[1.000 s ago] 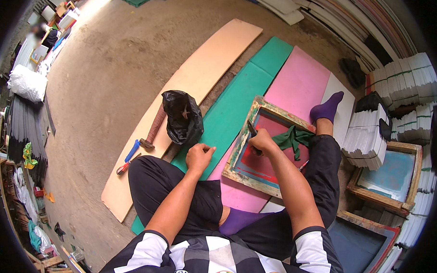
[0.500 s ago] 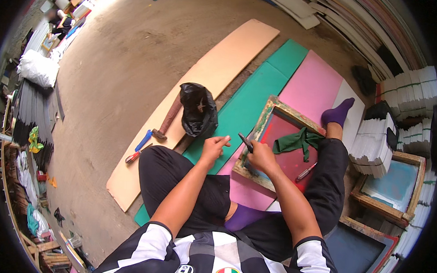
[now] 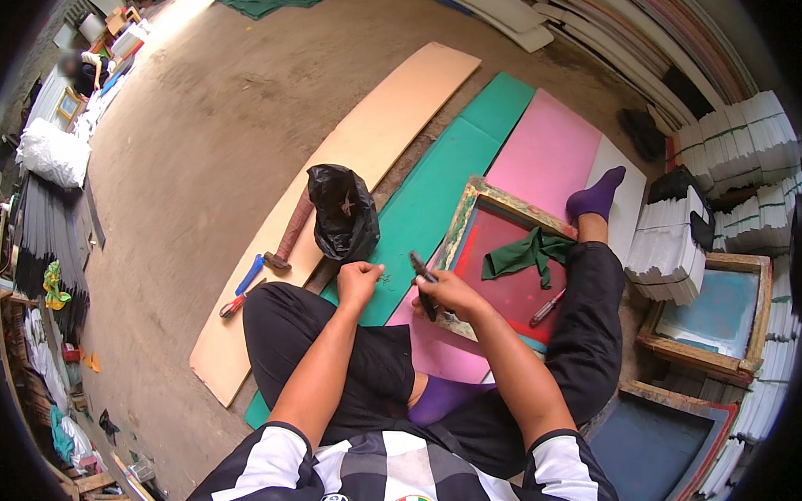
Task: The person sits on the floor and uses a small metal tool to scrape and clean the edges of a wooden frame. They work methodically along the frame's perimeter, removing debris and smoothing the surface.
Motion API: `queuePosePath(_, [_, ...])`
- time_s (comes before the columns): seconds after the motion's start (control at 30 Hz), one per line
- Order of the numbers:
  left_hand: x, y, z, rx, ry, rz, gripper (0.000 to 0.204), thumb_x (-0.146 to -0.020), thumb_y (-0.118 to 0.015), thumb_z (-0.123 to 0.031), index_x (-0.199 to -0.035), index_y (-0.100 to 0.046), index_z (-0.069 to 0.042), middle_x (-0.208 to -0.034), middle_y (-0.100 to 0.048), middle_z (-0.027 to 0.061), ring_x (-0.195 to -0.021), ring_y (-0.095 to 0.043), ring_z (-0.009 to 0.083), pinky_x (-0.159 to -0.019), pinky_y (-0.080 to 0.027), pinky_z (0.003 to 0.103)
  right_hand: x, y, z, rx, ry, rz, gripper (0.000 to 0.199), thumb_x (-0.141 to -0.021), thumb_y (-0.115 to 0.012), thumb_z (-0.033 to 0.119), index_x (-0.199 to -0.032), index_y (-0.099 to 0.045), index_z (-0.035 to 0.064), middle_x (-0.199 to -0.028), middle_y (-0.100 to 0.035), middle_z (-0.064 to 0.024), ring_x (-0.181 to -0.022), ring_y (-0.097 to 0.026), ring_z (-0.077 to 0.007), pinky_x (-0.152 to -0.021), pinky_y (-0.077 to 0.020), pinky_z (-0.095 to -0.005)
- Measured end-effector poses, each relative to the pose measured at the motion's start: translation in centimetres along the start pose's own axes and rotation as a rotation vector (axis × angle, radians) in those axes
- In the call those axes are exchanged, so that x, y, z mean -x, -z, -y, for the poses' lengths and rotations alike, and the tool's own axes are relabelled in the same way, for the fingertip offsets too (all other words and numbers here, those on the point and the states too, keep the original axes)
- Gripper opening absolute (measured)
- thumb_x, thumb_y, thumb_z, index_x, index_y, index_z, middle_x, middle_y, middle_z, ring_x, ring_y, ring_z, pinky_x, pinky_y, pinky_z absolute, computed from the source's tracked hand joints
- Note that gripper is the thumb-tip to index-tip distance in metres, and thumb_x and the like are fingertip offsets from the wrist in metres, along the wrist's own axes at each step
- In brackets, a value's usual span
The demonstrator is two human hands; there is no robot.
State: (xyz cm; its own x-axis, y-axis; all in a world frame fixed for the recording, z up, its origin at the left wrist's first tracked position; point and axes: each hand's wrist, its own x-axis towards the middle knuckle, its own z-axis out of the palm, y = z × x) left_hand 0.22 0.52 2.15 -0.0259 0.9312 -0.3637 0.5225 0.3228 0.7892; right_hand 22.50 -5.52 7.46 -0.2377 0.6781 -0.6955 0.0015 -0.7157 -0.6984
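I sit on the floor with legs spread. My right hand (image 3: 448, 294) grips a small dark tool (image 3: 422, 278) at the near corner of a worn wooden screen frame (image 3: 466, 209) with red mesh. My left hand (image 3: 358, 280) is closed, fingers pinched, resting on the green mat (image 3: 438, 190) just beside that corner; what it pinches is too small to tell. A crumpled green cloth (image 3: 526, 253) lies on the red mesh. A red-handled pen-like tool (image 3: 547, 306) lies on the mesh by my right thigh.
A black plastic bag (image 3: 342, 211) sits on a long tan board (image 3: 369, 143), next to a hammer (image 3: 288, 238) and blue and red-handled tools (image 3: 245, 285). A pink mat (image 3: 546, 150) lies under the frame. More frames (image 3: 712, 310) and white stacks (image 3: 731, 147) stand at right.
My view has shifted slightly. My right hand with the tool has come back from the frame's left rail to its near corner; my left hand stays closed beside it.
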Motion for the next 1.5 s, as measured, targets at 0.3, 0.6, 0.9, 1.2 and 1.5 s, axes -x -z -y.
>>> queuePosePath(0.3, [1.4, -1.0, -1.8, -0.376, -0.153, -0.058, 0.035, -0.085, -0.077, -0.041, -0.088, -0.079, -0.006, -0.088, -0.075, 0.013, -0.083, -0.073, 0.0328, -0.073, -0.056, 0.045, -2.0, 6.2, 1.1, -0.578, 0.028, -0.172, 0.042, -0.109, -0.044, 0.039, -0.131, -0.05, 0.0035, -0.105, -0.071, -0.0236, -0.087, -0.076, -0.0307, -0.058, -0.0643, -0.0344])
queuePosePath(0.6, [2.6, -4.2, -1.3, -0.39, -0.332, 0.119, 0.036, -0.087, -0.075, -0.042, -0.089, -0.08, -0.006, -0.086, -0.074, 0.0123, -0.079, -0.072, 0.0315, -0.071, -0.055, 0.043, -4.3, 8.4, 0.6, -0.696, 0.052, -0.102, 0.045, -0.11, -0.042, 0.039, -0.132, -0.049, 0.0009, -0.109, -0.07, -0.0274, -0.09, -0.076, -0.0347, -0.07, -0.0667, -0.0421])
queuePosePath(0.9, [4.4, -5.0, -2.3, -0.385, -0.395, 0.309, 0.045, -0.082, -0.08, -0.046, -0.113, -0.078, -0.013, -0.084, -0.072, 0.0095, -0.078, -0.071, 0.0303, -0.068, -0.055, 0.043, -4.6, 9.8, 0.8, -0.537, -0.073, -0.224, 0.013, -0.099, -0.061, 0.017, -0.104, -0.06, 0.0049, -0.074, -0.065, -0.0113, -0.056, -0.064, -0.0204, -0.048, -0.0571, -0.0364])
queuePosePath(1.2, [4.3, -5.8, -1.7, -0.357, -0.39, 0.325, 0.048, -0.082, -0.08, -0.046, -0.114, -0.077, -0.012, -0.089, -0.072, 0.012, -0.082, -0.07, 0.0324, -0.071, -0.054, 0.044, -6.1, 10.8, -1.5, 0.216, 0.12, -0.542, 0.017, -0.08, -0.065, 0.004, -0.097, -0.065, -0.0005, -0.068, -0.065, -0.0116, -0.051, -0.063, -0.0222, -0.045, -0.0519, -0.0376])
queuePosePath(1.5, [3.2, -5.2, 0.0, -0.083, -0.258, 0.312, 0.046, -0.091, -0.073, -0.045, -0.109, -0.077, -0.004, -0.088, -0.073, 0.012, -0.07, -0.067, 0.0274, -0.065, -0.051, 0.04, -3.2, 6.9, -0.6, 0.666, 0.331, -0.625, 0.026, -0.077, -0.066, 0.01, -0.1, -0.065, -0.0023, -0.074, -0.067, -0.0241, -0.067, -0.069, -0.0372, -0.064, -0.0523, -0.0471])
